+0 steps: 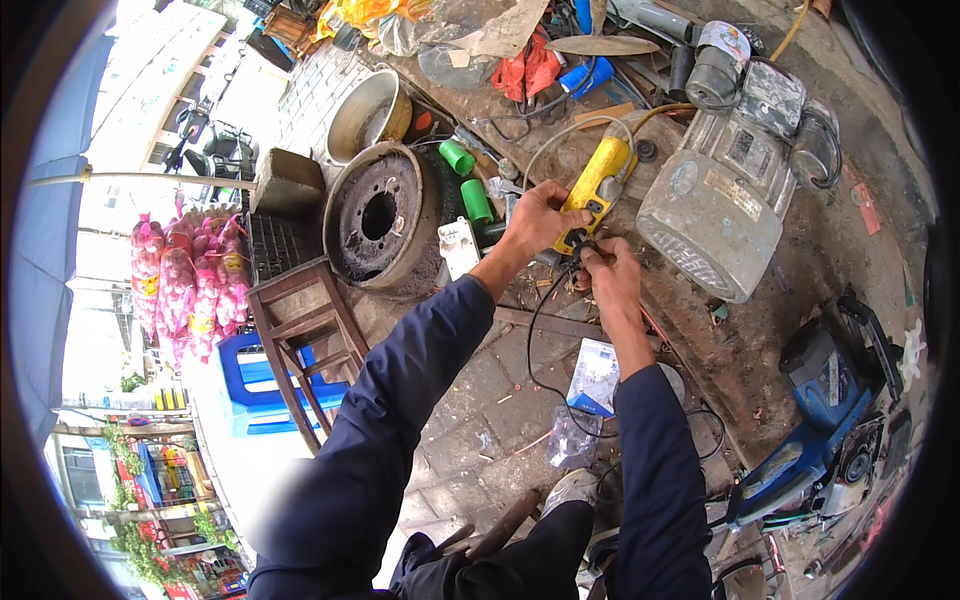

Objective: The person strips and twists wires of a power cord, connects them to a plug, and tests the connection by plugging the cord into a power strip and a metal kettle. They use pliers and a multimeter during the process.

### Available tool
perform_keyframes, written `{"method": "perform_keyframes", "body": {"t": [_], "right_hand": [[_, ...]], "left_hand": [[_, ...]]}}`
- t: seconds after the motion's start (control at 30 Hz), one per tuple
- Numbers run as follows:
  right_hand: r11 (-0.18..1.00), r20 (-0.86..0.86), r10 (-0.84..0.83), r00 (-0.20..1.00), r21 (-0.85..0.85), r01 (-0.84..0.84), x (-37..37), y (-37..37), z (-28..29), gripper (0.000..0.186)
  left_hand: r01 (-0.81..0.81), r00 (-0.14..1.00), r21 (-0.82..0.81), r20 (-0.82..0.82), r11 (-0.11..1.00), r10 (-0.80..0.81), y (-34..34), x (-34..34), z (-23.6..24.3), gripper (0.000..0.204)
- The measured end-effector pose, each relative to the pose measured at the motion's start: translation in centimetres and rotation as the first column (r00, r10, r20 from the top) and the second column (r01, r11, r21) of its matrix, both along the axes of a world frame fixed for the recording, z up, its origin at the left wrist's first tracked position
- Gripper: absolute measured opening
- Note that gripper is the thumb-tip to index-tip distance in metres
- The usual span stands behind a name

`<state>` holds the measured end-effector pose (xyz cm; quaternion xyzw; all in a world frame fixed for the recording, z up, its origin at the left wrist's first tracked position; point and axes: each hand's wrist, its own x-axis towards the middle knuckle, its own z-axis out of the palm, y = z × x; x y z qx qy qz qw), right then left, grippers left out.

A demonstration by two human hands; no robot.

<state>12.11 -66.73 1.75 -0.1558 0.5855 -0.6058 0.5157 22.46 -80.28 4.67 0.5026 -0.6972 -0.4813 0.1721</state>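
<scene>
Just left of the grey motor (712,205), the left hand (541,217) grasps the yellow power strip (603,168); the right hand (612,272) pinches a black plug (577,240) at its near end. Held askew, the plug could seat badly or slip.

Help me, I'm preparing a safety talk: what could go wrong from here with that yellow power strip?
The left hand grips the yellow power strip close to the black plug in the right hand; if the strip is live, a slip might risk a shock. The black cord hangs in a loose loop near the shoe, so a step could snag it.
</scene>
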Motion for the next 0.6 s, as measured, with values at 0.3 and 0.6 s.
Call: {"method": "perform_keyframes", "body": {"t": [0.3,0.6], "right_hand": [[0.996,-0.001,0.072,0.997,0.054,-0.072,-0.4,-0.7,0.7,0.019],[0.996,-0.054,0.034,0.998,0.082,-0.03,0.6,-1.3,1.0,0.017]], "left_hand": [[-0.001,1.0,0.015,-0.006,1.0,0.001,0.3,-0.1,0.6,0.034],[-0.036,0.998,-0.016,-0.057,0.999,0.035,0.3,0.0,0.0,0.039]]}}
